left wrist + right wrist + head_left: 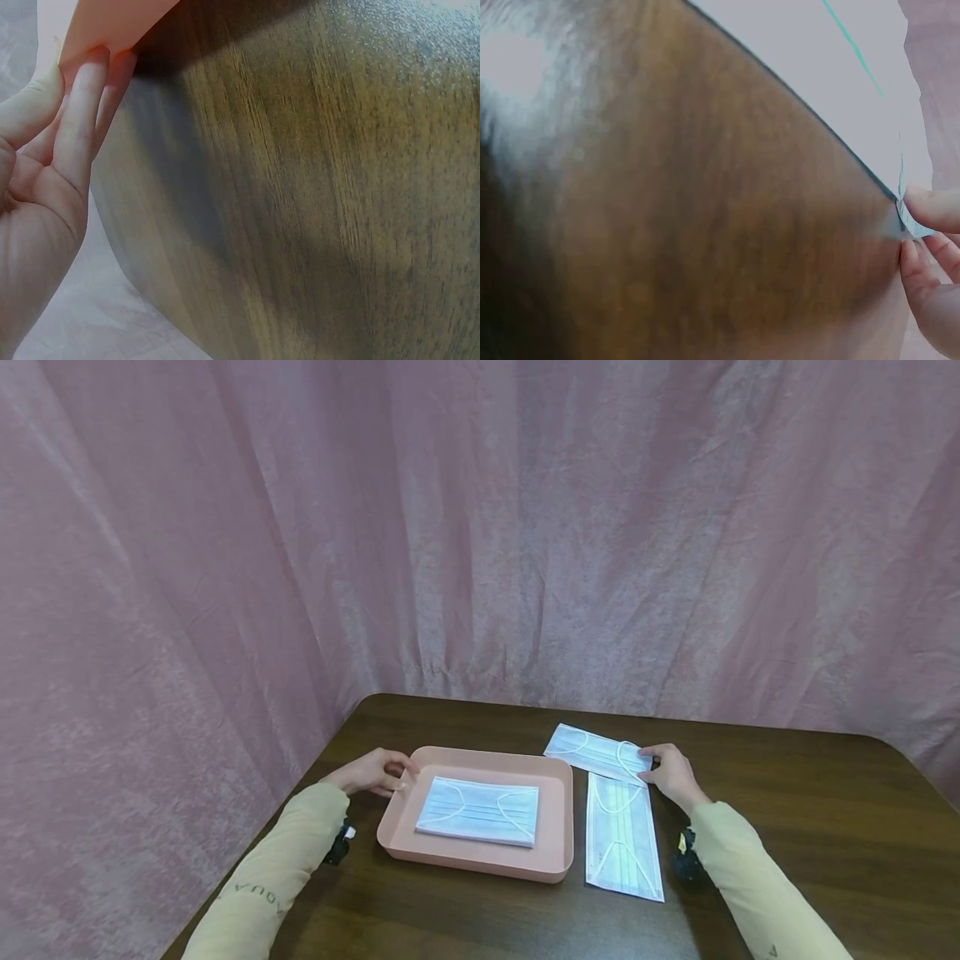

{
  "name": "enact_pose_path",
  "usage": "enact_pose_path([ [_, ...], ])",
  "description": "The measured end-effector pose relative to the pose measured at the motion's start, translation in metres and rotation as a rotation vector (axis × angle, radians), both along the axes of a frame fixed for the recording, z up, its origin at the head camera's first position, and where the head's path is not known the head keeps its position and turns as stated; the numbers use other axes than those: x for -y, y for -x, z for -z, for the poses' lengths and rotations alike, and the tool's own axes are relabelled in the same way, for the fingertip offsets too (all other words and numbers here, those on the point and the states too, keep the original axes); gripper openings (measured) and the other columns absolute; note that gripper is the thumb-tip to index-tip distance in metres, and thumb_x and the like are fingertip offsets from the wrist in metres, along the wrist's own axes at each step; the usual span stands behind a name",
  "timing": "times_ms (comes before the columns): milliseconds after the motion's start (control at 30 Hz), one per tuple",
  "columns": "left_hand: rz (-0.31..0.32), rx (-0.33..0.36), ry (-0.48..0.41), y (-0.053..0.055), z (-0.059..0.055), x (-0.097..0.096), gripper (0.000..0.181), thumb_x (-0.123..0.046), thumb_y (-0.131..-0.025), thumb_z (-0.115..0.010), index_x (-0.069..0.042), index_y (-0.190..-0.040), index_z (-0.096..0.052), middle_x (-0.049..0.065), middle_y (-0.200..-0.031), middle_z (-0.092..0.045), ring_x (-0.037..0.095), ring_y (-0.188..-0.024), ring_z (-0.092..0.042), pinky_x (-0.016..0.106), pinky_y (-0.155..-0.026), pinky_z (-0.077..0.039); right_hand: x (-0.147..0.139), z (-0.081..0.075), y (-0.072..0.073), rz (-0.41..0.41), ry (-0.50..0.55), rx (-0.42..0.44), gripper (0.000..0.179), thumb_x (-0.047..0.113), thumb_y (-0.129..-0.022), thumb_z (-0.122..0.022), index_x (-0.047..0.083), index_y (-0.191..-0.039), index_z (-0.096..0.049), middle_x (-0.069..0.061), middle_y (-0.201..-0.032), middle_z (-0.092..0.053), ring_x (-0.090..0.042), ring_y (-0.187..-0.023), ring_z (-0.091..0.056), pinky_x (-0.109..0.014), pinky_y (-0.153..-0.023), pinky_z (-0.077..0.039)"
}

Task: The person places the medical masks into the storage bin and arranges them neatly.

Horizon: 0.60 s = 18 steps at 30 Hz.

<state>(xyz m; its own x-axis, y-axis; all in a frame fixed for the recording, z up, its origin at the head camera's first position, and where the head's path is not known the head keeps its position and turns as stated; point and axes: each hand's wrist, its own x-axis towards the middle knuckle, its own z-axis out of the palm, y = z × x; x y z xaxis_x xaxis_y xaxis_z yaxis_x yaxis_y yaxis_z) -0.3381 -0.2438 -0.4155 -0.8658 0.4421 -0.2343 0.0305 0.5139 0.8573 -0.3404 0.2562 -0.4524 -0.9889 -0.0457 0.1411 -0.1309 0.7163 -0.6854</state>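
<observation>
I see a pale blue mask [600, 752] with white loops [618, 756] | long way runs left to right, right end nearer | far on worktop [787, 802], right of tray [556, 818] | right hand [672, 775] pinches its right end, left hand [371, 772] pinches tray | only right-wrist view shows a thin green line [852, 46]

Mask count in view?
3 visible: first mask in the pink tray, second mask pinched by the right hand, third mask lying on the table. More may be stacked underneath.
</observation>
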Motion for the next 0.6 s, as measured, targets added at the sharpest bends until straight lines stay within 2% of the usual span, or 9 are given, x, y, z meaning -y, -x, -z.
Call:
enact_pose_path([
  [167,-0.007,0.004,-0.012,-0.0007,0.0001,-0.0011,0.027,0.009,-0.081,-0.060,0.008,-0.108,-0.055,0.013,-0.095,-0.060,0.016,-0.073,-0.056,0.031,-0.060,-0.051,0.0007,-0.0007,-0.0009,0.006,0.005,-0.049,0.035,-0.011,-0.077,-0.063,-0.016,-0.110,-0.055,-0.029,-0.113,-0.041,-0.042,-0.100,-0.043,-0.050,-0.082,-0.038],
  [433,-0.003,-0.001,-0.007,0.0013,0.0015,-0.0014,0.026,0.009,-0.081,-0.060,0.008,-0.107,-0.056,0.015,-0.097,-0.060,0.017,-0.075,-0.056,0.031,-0.061,-0.051,-0.0028,-0.0015,-0.0066,0.043,0.118,-0.124,0.031,-0.010,-0.080,-0.060,-0.016,-0.110,-0.054,-0.027,-0.113,-0.041,-0.039,-0.094,-0.048,-0.047,-0.077,-0.043],
  [567,0.027,-0.003,-0.019,0.0017,0.0004,0.0004,0.023,0.005,-0.081,-0.063,0.004,-0.103,-0.059,0.013,-0.096,-0.061,0.017,-0.075,-0.057,0.032,-0.061,-0.051,-0.0033,-0.0005,-0.0060,0.064,0.142,-0.150,0.031,-0.010,-0.079,-0.060,-0.015,-0.109,-0.056,-0.028,-0.115,-0.043,-0.037,-0.093,-0.050,-0.046,-0.076,-0.043],
  [600,0.061,-0.011,-0.038,0.0027,0.0011,0.0021,0.022,0.003,-0.080,-0.065,0.000,-0.102,-0.061,0.011,-0.094,-0.061,0.017,-0.074,-0.057,0.031,-0.060,-0.051,-0.0031,-0.0006,-0.0057,0.069,0.150,-0.151,0.031,-0.010,-0.079,-0.061,-0.015,-0.109,-0.056,-0.028,-0.117,-0.043,-0.037,-0.093,-0.050,-0.046,-0.076,-0.044],
])
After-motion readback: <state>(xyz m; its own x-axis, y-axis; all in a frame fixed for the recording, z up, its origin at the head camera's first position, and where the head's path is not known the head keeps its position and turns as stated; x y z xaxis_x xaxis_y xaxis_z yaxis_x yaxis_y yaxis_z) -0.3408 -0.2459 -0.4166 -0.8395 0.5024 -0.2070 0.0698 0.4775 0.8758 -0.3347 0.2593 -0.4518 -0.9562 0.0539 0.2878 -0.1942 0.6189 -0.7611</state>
